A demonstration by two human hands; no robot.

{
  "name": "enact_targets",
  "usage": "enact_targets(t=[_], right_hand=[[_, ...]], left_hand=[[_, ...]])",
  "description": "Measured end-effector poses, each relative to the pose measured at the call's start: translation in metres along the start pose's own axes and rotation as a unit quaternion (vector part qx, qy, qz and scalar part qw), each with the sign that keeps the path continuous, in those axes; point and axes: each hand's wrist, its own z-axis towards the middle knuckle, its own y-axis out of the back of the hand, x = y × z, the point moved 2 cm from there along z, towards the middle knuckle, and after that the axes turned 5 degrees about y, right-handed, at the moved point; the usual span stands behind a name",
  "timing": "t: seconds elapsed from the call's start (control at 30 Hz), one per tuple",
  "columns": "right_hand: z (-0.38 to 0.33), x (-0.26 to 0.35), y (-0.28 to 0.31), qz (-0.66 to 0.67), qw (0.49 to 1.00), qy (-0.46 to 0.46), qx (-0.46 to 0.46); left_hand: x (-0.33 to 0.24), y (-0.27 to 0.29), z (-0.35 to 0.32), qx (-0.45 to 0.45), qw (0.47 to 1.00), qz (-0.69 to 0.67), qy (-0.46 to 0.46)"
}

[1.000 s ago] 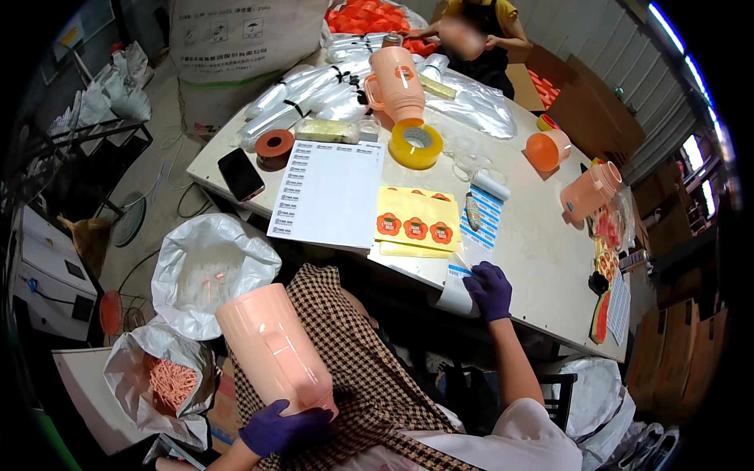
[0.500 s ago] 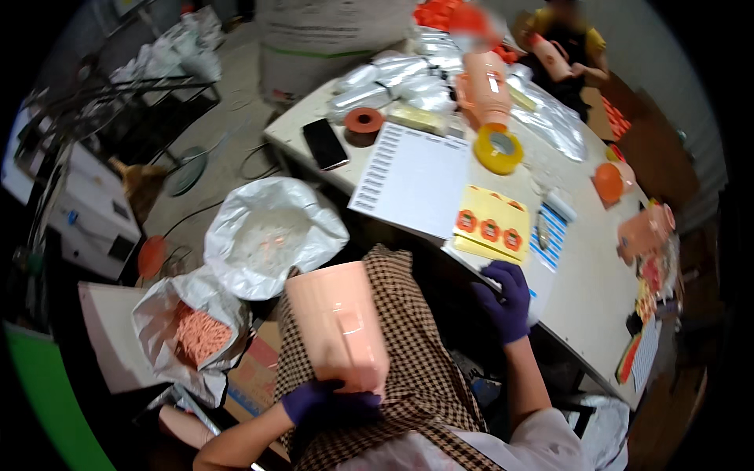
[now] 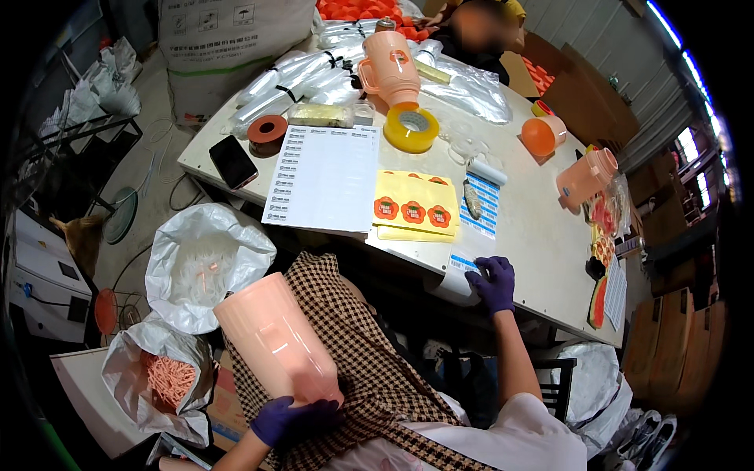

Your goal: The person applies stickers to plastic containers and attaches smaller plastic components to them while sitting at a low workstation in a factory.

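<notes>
Peach jug (image 3: 279, 337) in the left hand (image 3: 294, 420), right hand (image 3: 493, 284) at the label strip (image 3: 485, 220)

The peach jug is off the tabletop (image 3: 542, 259), left of the yellow sticker sheets (image 3: 412, 196) and nearer the person, tilted over the checked apron (image 3: 361, 353). The left hand's grip is wrapped around its lower end. The right hand is right of the sticker sheets, at the tabletop's near edge, half-curled by the near end of the label strip; whether its grip is closed on it cannot be told. The label strip runs just right of the sticker sheets. A white label sheet (image 3: 322, 180) lies just left of them, and a yellow tape roll (image 3: 408, 143) beyond them.
</notes>
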Motion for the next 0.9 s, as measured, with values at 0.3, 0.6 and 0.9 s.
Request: enact_targets(t=[0.3, 0.6, 0.9], right_hand=[[0.005, 0.151, 0.005, 0.334, 0.943, 0.002, 0.000], [0.029, 0.355, -0.080, 0.451, 0.789, 0.062, 0.413], [0.020, 0.364, -0.097, 0.446, 0.756, 0.053, 0.477]], left_hand=[[0.001, -0.007, 0.007, -0.004, 0.971, 0.240, -0.007], [-0.015, -0.010, 0.005, 0.030, 0.715, 0.696, -0.058], [-0.032, -0.024, -0.004, 0.054, 0.731, 0.678, -0.058]])
